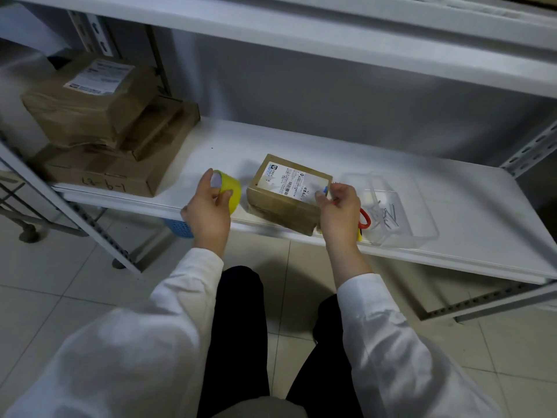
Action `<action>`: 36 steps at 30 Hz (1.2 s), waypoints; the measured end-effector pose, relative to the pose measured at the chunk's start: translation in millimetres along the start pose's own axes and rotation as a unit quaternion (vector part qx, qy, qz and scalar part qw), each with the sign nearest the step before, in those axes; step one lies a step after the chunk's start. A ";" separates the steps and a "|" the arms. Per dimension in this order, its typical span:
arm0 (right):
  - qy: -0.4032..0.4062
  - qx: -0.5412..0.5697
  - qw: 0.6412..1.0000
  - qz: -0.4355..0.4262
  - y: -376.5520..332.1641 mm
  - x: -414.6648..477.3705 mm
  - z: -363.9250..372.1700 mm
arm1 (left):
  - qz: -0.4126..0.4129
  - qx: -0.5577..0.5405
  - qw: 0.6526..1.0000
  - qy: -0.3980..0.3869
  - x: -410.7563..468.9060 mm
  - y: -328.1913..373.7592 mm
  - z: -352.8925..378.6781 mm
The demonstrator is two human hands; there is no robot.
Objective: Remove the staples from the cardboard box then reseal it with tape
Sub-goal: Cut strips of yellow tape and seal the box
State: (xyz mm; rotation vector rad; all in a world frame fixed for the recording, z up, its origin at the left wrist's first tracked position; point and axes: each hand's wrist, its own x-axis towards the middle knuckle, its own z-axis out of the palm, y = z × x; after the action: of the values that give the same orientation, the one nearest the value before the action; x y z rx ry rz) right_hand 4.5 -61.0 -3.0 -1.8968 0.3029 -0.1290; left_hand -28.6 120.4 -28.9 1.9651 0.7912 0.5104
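Labelled brown box (286, 193) (flat) beside upright yellow tape roll (231, 188)

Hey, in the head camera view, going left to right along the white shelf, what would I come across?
Stack of brown parcels → yellow tape roll, gripped by the left hand → labelled cardboard box → right hand at the box's right end → clear plastic tray holding loose metal pieces.

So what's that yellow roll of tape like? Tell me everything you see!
The tape roll is a bright yellow ring with a pale hollow middle. It stands on edge, tilted, near the front of the white shelf, just left of the small cardboard box, not touching it. The left hand grips it, fingers over the top, thumb on its side.
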 end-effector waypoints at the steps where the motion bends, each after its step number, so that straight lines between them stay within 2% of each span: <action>1: -0.008 -0.018 1.000 -0.005 1.5 0.0 0.8 | 0.013 0.045 0.999 0.000 2.1 -1.6 3.0; 5: -0.063 -0.114 0.991 -0.033 5.1 -1.2 -1.4 | 0.048 0.145 0.988 0.005 5.6 -3.1 18.3; 10: -0.128 -0.200 0.970 -0.049 7.0 0.7 -7.8 | 0.065 0.212 0.974 -0.045 15.5 -11.5 37.4; 14: -0.156 -0.239 0.956 -0.066 8.6 1.7 -8.8 | 0.155 0.202 0.964 -0.078 21.3 -15.5 47.5; 19: -0.152 -0.224 0.961 -0.059 9.9 3.2 -7.1 | 0.110 0.182 0.967 -0.142 19.2 -7.6 47.9; 22: -0.134 -0.215 0.965 -0.071 12.2 2.6 -4.8 | 0.138 0.148 0.973 -0.111 13.5 -6.2 47.4; 24: -0.108 -0.184 0.974 -0.076 12.6 1.1 -5.9 | 0.145 0.074 0.984 -0.069 2.3 1.9 48.0; 26: -0.076 -0.137 0.985 -0.078 11.8 -0.9 -8.0 | 0.077 -0.040 0.995 -0.052 -13.6 18.0 49.1; 28: -0.045 -0.076 0.994 -0.070 10.0 -3.1 -8.6 | 0.004 -0.135 0.988 -0.069 -28.5 37.5 52.8; 29: -0.033 -0.050 0.996 -0.070 9.0 -3.9 -8.3 | -0.026 -0.189 0.976 -0.105 -35.2 46.7 54.6; 31: -0.024 -0.008 0.997 -0.076 7.2 -6.3 -6.8 | -0.105 -0.301 0.925 -0.205 -46.1 63.5 58.2; 33: -0.021 0.009 0.995 -0.102 4.9 -11.5 -5.3 | -0.172 -0.334 0.881 -0.287 -51.3 74.2 61.9; 34: -0.017 0.005 0.992 -0.127 4.5 -13.8 -6.0 | -0.184 -0.333 0.874 -0.302 -51.7 76.3 63.4; 36: -0.018 0.017 0.986 -0.163 4.9 -16.2 -7.8 | -0.193 -0.350 0.873 -0.280 -47.9 76.8 63.2</action>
State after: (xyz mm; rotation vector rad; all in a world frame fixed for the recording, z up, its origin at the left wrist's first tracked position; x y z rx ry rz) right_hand -13.6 -65.3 -4.0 -1.9009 -0.0364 -0.3158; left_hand 2.1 20.2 6.0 1.1343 0.4971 -0.0409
